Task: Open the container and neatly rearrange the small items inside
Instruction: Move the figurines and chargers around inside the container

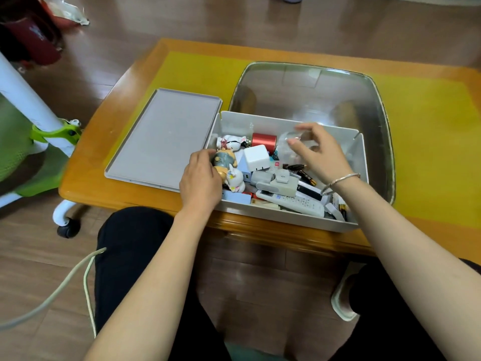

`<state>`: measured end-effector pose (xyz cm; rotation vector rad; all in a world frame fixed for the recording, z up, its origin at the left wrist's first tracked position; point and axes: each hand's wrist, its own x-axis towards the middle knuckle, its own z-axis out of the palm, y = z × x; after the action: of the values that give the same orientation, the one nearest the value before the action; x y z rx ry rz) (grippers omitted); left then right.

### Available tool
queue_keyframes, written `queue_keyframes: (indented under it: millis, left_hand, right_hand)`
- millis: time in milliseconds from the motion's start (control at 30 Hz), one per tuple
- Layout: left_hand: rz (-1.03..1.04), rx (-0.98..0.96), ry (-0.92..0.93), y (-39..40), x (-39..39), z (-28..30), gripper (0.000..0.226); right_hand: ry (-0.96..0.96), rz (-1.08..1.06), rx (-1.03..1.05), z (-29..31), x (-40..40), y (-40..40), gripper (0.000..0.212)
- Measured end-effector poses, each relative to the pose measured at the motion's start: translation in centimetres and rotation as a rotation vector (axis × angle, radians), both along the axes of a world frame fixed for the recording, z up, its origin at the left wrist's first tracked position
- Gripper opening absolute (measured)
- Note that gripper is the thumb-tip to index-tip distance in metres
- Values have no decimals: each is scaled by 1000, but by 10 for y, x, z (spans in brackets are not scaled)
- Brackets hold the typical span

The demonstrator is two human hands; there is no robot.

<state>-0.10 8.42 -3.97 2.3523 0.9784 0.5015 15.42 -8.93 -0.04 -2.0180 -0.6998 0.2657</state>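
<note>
An open white container [291, 220] stands at the table's near edge, full of several small items. Its grey lid [161, 136] lies flat to the left. My left hand [200, 178] grips a grey and orange figurine [224, 158] at the box's left side, beside a white rabbit figurine [235, 179]. My right hand [321, 152] holds a clear glass object [289, 143] above the back of the box. A red cylinder [264, 142], a white charger [256, 157] and a white remote [294, 203] lie inside.
A large metal tray [385, 142] sits behind the container on the yellow-topped wooden table [432, 142]. A green and white stand [52, 131] is on the floor at left. A cable [65, 285] runs past my knee.
</note>
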Motion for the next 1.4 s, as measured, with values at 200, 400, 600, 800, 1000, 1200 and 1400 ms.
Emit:
queue_keyframes:
  millis: [200,400,600,800,1000,1200,1400]
  left_hand:
    - [28,-12,-49,1,0,-5,36]
    - [10,47,-110,0,-1,-3,29]
    - [-123,301,-254,-6,-6,1,32]
    - [-356,245,-6,2,-7,10,71]
    - [-470,141,214,18,-4,10,45]
    - [-470,93,154,16,-4,11,32]
    - [-387,-180,-100,6,0,31,34]
  right_hand:
    - [-159,236,-87,8,-23,6,29]
    - [-299,55,-123,6,-8,13,44]
    - [-335,180,-187,5,-4,32,58]
    - [-284,110,-203,3,-2,37,52]
    - [-260,96,-151,1,-6,27,34]
    - [-308,78,-81,1,-26,17,22]
    - [-106,366,-111,5,-49,20,50]
